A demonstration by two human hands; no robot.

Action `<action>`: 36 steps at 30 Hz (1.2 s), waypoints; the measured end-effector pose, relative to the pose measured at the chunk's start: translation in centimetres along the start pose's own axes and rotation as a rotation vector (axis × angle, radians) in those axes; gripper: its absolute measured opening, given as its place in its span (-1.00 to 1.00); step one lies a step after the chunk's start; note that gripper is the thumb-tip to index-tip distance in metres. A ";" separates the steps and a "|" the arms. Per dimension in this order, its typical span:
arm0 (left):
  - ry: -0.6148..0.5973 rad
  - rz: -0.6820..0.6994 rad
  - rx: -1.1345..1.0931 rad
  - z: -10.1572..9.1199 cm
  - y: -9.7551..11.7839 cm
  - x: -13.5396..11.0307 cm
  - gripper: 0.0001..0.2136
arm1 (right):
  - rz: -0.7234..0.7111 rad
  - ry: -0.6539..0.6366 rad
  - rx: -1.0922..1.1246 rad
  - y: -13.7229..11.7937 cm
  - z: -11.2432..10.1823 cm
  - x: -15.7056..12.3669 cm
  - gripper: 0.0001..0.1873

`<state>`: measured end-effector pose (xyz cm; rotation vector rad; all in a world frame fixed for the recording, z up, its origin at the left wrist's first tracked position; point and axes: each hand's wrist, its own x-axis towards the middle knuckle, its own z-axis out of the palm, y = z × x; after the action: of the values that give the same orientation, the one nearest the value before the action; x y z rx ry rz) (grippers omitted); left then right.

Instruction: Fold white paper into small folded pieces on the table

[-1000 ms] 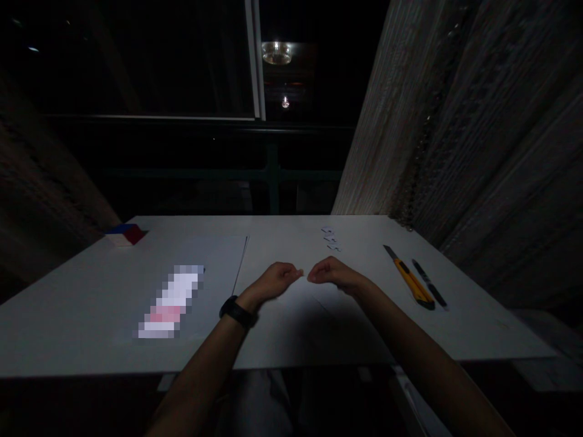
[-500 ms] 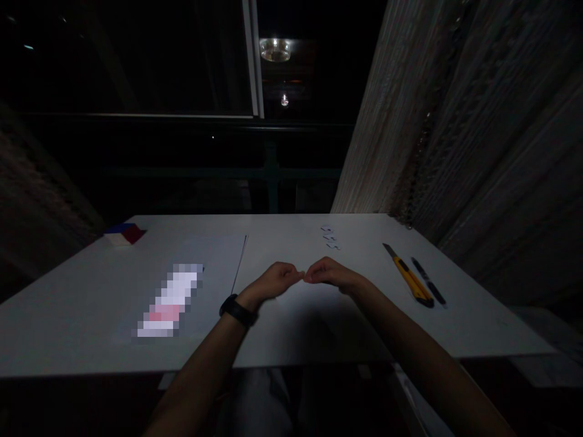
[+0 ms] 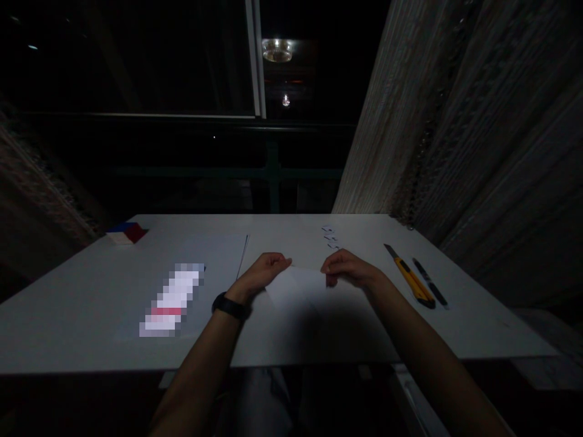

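In dim light a white sheet of paper [image 3: 298, 286] is stretched between both hands above the middle of the white table [image 3: 91, 291]. My left hand [image 3: 263, 271], with a black watch on its wrist, pinches the sheet's left end. At the right end, my right hand [image 3: 348, 268] is closed on the paper in a pinch. A larger white sheet [image 3: 341, 328] lies flat under the hands.
A yellow utility knife [image 3: 412, 282] and a black pen [image 3: 429, 282] lie on the right. Several small paper scraps [image 3: 330, 237] sit behind the hands. A pixelated strip [image 3: 170, 300] and a paper stack [image 3: 214, 255] are on the left, a red-blue block [image 3: 126, 231] at far left. Curtains flank the dark window.
My hands, fingertips together before, have drawn apart sideways. The paper now shows spread between them.
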<state>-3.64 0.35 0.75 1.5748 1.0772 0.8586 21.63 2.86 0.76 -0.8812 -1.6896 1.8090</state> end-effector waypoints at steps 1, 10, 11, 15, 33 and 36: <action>0.011 -0.004 -0.003 0.0 0.0 0.0 -0.63 | -0.010 -0.001 0.001 0.0 -0.1 0.0 -0.75; 0.348 0.084 0.039 0.0 -0.7 1.3 -0.61 | -0.058 0.326 0.158 1.2 1.7 1.9 -0.66; 0.360 0.075 0.035 0.0 -0.7 1.2 -0.62 | -0.062 0.383 0.167 1.4 1.8 2.2 -0.66; 0.194 -0.010 -0.084 0.1 0.0 0.4 -0.63 | -0.055 0.437 0.148 1.6 2.2 2.4 -0.70; 0.124 0.022 -0.026 1.2 -0.2 0.9 -0.75 | -0.063 0.235 0.024 1.5 4.5 2.4 -0.77; 0.200 -0.008 -0.028 0.4 -0.2 1.1 -0.73 | -0.057 0.226 0.025 1.2 4.2 2.1 -0.77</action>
<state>-2.97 1.23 0.48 1.4836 1.2061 1.0385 17.19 1.57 -0.64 -0.9767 -1.5307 1.6231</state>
